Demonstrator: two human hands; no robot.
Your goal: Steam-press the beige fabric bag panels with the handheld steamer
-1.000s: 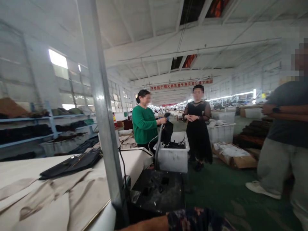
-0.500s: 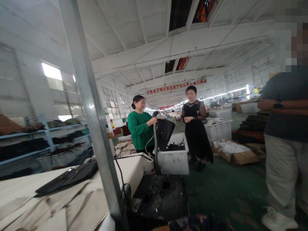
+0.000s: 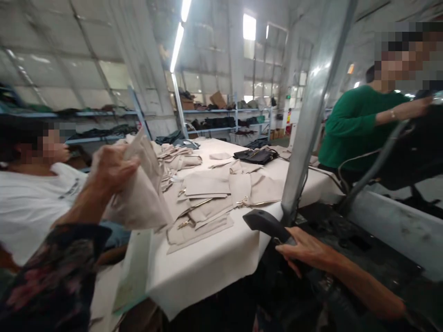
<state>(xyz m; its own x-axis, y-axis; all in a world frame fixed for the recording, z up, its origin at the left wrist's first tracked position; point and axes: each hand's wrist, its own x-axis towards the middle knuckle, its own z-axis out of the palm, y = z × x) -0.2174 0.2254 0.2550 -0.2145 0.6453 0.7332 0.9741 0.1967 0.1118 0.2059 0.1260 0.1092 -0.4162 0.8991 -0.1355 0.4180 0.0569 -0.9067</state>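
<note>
My left hand (image 3: 111, 169) is raised at the left and closed round a beige fabric piece (image 3: 143, 193) that hangs from it. My right hand (image 3: 304, 251) sits low at the right, fingers curled round the base of a black handle (image 3: 265, 223) beside a metal post (image 3: 311, 120). On the white-covered table (image 3: 207, 267) between my hands lie several beige fabric pieces (image 3: 211, 198), some with metal fittings. A black bag (image 3: 256, 156) lies farther back on the table.
A person in a white shirt (image 3: 31, 203) sits close at the left. A person in a green top (image 3: 353, 124) stands at the right, holding a dark bag (image 3: 415, 152) on a stand. Shelves (image 3: 221, 117) line the back wall. A dark machine surface (image 3: 349, 240) is at right.
The view has swung left from the standing people to the table. Both my hands have come into view, the left holding fabric, the right on the black handle.
</note>
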